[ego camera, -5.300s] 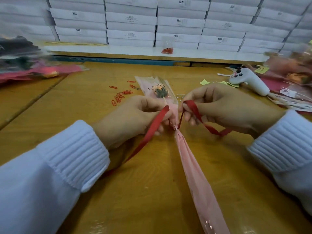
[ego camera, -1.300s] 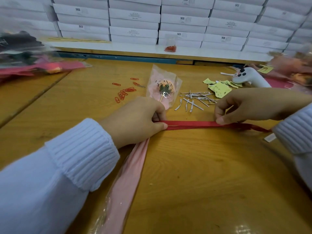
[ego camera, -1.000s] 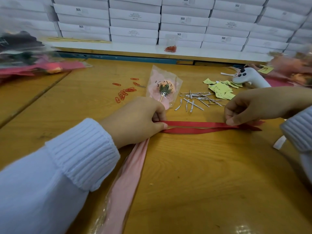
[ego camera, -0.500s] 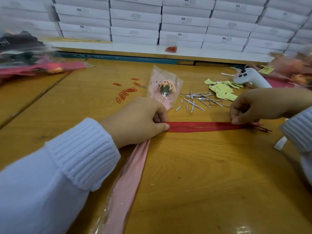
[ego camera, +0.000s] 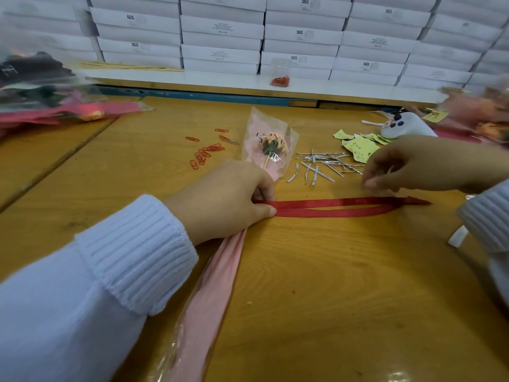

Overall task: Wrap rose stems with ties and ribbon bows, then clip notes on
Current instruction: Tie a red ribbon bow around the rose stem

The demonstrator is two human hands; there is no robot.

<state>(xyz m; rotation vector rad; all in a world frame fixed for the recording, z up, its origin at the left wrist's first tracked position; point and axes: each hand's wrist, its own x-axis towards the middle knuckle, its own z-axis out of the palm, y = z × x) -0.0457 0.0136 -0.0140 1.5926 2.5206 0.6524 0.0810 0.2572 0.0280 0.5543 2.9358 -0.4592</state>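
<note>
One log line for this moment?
left hand: pinches red ribbon at rose | right hand: above ribbon, not gripping | ribbon: strands flat

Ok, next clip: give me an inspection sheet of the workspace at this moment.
Surface: wooden table, seam on the left.
Job's things: wrapped rose lies on the table; red ribbon lies doubled, running right from the stem.
Clutter: red paper clips, silver wire ties, yellow notes, white tool; wrapped flowers piled at both sides.
Hands: left hand pinches the ribbon at the stem; right hand hovers over its far end, grip unclear.
Cables: nothing seen.
Surroundings: stacked white boxes behind a white ledge, bag of clips on it.
</note>
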